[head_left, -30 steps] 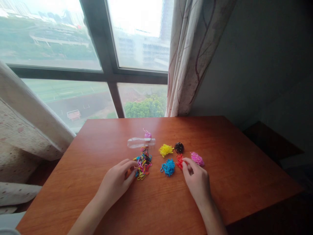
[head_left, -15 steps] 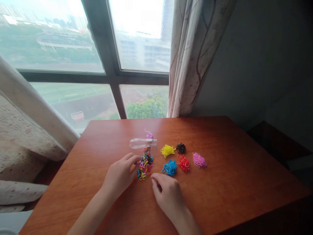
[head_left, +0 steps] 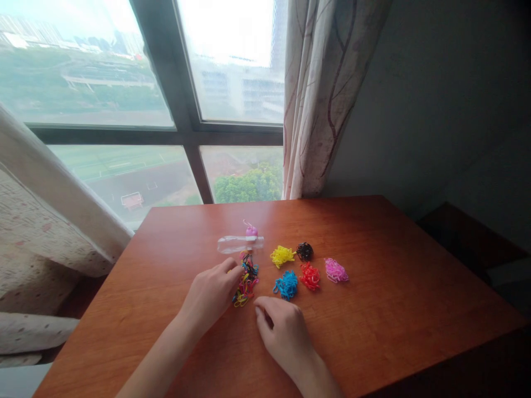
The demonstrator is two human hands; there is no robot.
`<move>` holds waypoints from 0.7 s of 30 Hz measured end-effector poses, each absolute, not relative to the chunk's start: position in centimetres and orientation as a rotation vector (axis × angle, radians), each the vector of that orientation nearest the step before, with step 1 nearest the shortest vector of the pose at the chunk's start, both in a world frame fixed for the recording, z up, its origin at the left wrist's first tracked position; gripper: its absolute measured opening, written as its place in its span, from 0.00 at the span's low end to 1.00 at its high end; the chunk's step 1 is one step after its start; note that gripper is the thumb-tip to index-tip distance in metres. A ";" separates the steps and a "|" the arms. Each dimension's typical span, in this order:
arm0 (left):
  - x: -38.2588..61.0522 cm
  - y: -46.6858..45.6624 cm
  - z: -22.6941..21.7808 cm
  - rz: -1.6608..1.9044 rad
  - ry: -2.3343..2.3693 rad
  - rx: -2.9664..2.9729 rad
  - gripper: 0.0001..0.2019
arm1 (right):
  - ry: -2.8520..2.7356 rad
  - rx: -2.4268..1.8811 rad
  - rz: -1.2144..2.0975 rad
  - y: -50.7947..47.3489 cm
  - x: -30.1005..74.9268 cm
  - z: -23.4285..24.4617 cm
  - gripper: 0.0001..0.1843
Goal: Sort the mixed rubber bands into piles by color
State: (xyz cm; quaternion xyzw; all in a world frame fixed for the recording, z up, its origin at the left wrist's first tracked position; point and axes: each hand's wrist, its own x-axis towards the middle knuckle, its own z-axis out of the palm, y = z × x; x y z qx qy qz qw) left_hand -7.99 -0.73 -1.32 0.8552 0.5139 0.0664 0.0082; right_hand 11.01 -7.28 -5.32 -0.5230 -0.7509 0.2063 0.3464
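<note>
A mixed pile of small coloured rubber bands (head_left: 248, 279) lies on the wooden table (head_left: 373, 331). My left hand (head_left: 218, 290) reaches into its left side, thumb and fingers closed in a pinch. What sits between those fingertips is hidden. Just below the pile's right end, my right hand (head_left: 284, 326) rests on the table. Its fingers are curled, thumb near the forefinger, and nothing shows in them. Single-colour heaps lie to the right: yellow bands (head_left: 282, 256), black bands (head_left: 305, 251), blue bands (head_left: 286, 285), red bands (head_left: 310, 276) and pink bands (head_left: 336, 270).
Behind the mixed pile lies a clear plastic bag or sleeve (head_left: 232, 244) with a purple round trinket (head_left: 251, 230) beside it. A window (head_left: 182, 132) stands past the table's far edge, with a curtain (head_left: 315, 99) at its right and another curtain (head_left: 53, 182) at left.
My left hand's fingers have moved further over the pile and drawn together into a pinch. The right hand stays almost where it was. The whole view has shifted slightly.
</note>
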 end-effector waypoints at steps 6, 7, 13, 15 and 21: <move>-8.1 -0.8 -1.6 0.453 1.608 2.458 0.08 | -1.954 -1.358 0.546 -7.3 11.1 -5.3 0.11; -8.2 -0.8 -1.6 0.505 1.603 2.401 0.07 | -1.955 -1.357 0.548 -7.3 11.1 -5.3 0.11; -8.4 -0.8 -1.4 0.743 1.484 2.108 0.06 | -1.964 -1.356 0.534 -7.3 11.1 -5.3 0.11; -8.3 -0.8 -1.3 0.793 1.456 2.006 0.07 | -1.968 -1.356 0.520 -7.3 11.1 -5.2 0.11; -8.3 -1.0 -1.0 0.821 1.410 1.715 0.10 | -1.936 -1.367 0.543 -7.4 11.1 -4.9 0.12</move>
